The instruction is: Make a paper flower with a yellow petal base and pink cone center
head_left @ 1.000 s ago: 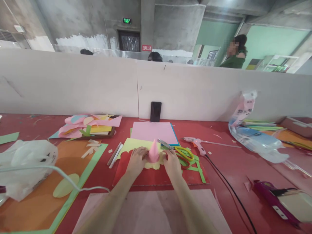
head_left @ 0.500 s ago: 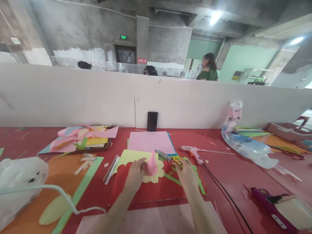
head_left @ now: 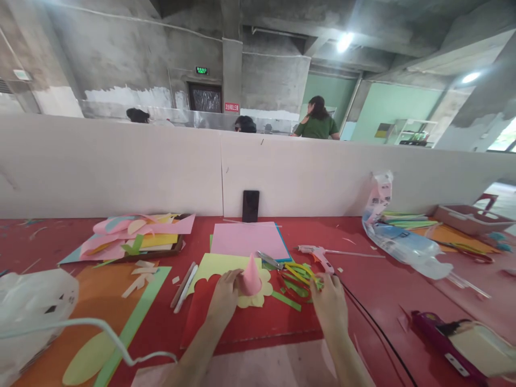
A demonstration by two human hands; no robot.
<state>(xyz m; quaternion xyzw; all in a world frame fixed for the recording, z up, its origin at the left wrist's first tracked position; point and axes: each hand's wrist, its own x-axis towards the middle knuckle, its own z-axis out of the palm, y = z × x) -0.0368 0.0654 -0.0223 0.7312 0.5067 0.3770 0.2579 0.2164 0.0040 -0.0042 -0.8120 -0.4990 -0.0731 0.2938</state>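
A pink paper cone (head_left: 252, 278) stands point up on a pale yellow scalloped paper flower (head_left: 265, 287). My left hand (head_left: 224, 293) has its bent fingers closed on the cone's left side. Over the right part of a red board (head_left: 258, 325), my right hand (head_left: 330, 301) has curled fingers at green paper scraps (head_left: 320, 282); anything in its grip is too small to make out. Just left of that hand lie scissors with yellow handles (head_left: 296, 273), among more green scraps and a green strip (head_left: 287, 301).
Behind the board lie pink sheets (head_left: 250, 241) and an upright phone (head_left: 250, 206). A glue gun (head_left: 318, 255), its black cord, and a plastic bag (head_left: 407, 247) are rightward. Pens (head_left: 186, 287), orange paper (head_left: 97, 290) and a paper pile (head_left: 141, 234) lie left. A white partition (head_left: 314, 177) stands behind.
My right hand has moved right, away from the scissors, which now show more fully. My left hand stays at the cone. Beyond the partition, a person in green has shifted left.
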